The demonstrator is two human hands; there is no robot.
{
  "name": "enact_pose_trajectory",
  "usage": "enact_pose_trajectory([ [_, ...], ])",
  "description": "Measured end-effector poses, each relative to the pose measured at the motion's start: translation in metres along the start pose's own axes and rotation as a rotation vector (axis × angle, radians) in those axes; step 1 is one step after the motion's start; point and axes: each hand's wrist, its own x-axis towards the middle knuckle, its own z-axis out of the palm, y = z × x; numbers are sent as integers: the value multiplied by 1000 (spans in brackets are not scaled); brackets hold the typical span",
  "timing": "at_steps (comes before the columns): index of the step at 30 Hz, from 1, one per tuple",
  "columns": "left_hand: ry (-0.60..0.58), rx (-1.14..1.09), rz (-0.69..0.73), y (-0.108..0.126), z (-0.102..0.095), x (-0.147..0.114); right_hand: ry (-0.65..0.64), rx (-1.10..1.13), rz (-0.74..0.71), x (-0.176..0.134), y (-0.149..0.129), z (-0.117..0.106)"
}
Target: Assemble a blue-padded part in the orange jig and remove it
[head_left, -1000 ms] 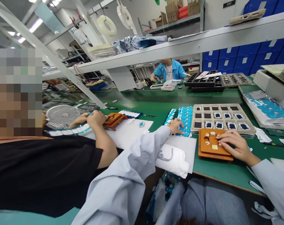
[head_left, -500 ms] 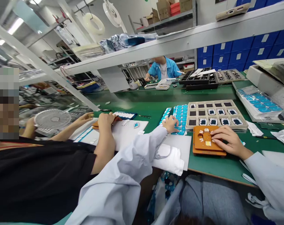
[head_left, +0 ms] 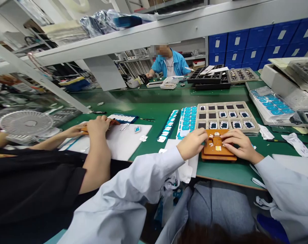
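An orange fixture (head_left: 218,153) with a shaped recess, small white pieces and a yellow square stands at the table's front edge. At its left side is my left hand (head_left: 193,144), its thumb and fingertips pinched together; whatever is between them is too small to make out. My right hand (head_left: 239,144) rests over the fixture's right side, fingers bent and fingertips beside the recess. Just behind are sheets of blue stickers (head_left: 187,118) and a narrower sticker strip (head_left: 168,126). A clear compartment tray (head_left: 255,129) behind the fixture holds dark squares and several white-framed parts.
To the left a co-worker in a black sleeve (head_left: 75,169) handles another orange fixture on a white mat (head_left: 123,145). Tweezers (head_left: 147,119) lie behind that mat. A white box (head_left: 278,76) and bagged blue stickers (head_left: 273,101) stand right. Another person (head_left: 170,64) sits opposite.
My left hand has moved from the blue sticker sheets rightward to the orange fixture, its fingers now pinched. My right hand stays on the fixture. The camera view has shifted.
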Motion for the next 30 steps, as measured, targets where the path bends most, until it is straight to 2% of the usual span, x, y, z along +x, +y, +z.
enact_pose_trajectory([
  [2,49,24,94,4,5,5,-7,0,14,0,0,1],
  [8,146,48,81,2,13,17,-8,11,14,-1,0,2],
  [11,143,94,114,4,14,19,6,25,10,0,0,2],
  [15,131,251,171,6,15,23,75,73,76,0,1,1],
  [19,78,331,287,3,13,27,165,74,137,-1,2,-2],
  [23,6,311,360,-4,10,26,174,72,123,0,2,-4],
  [27,-101,230,418,-10,4,24,181,78,94,2,1,-4],
  [30,-157,93,495,-17,-8,31,186,72,104,1,1,-4],
])
